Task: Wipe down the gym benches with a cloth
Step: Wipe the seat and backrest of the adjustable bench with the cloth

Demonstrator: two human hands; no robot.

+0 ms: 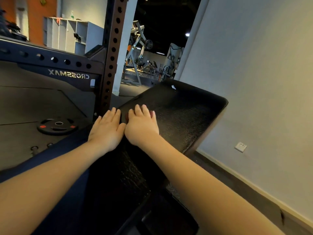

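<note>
— 2 hands on the bench?
— Yes. The left hand (pixel 108 128) and right hand (pixel 141 126) lie palm down, side by side and touching, on the black bench pad (pixel 186 112). Fingers are straight and close together, gripping nothing.
— And the cloth?
— I cannot tell whether one lies under the palms.
— Where is the pad?
— Tilted up beside the wall (pixel 254 82), with 1 weight plate (pixel 57 127) on the floor to its left, near the rack upright (pixel 111 55).

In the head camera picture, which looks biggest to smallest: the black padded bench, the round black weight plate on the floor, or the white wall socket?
1. black padded bench, largest by far
2. round black weight plate
3. white wall socket, smallest
</note>
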